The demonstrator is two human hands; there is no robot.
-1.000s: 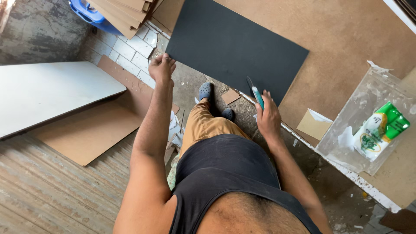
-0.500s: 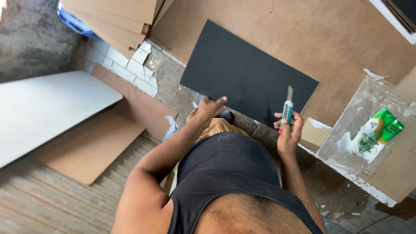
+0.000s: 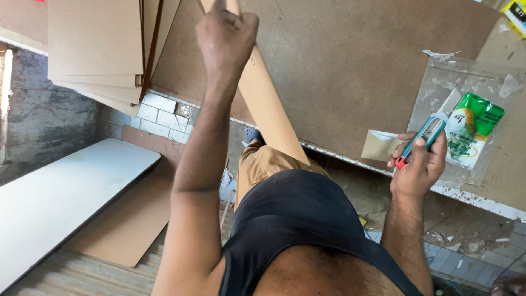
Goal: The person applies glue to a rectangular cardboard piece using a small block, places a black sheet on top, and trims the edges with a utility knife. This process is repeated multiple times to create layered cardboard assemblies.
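My left hand (image 3: 226, 30) is raised high and grips the top edge of a thin brown board (image 3: 268, 109), which stands on edge and slants down toward my legs. My right hand (image 3: 419, 164) holds a teal utility knife (image 3: 430, 134) with a red end, blade pointing up, at the edge of the brown worktable (image 3: 339, 71). A small tan card offcut (image 3: 381, 146) lies on the table just left of that hand.
A clear plastic bag (image 3: 466, 118) with a green packet (image 3: 472, 129) lies on the table by the knife. Stacked brown boards (image 3: 98, 49) lean at upper left. A white panel (image 3: 60, 197) and a brown sheet (image 3: 131, 219) lie on the floor at left.
The dark sheet that lay flat on the table is now tipped up on edge, lifted by my left hand, showing its brown side. My right hand with the knife moved right, toward the plastic bag.
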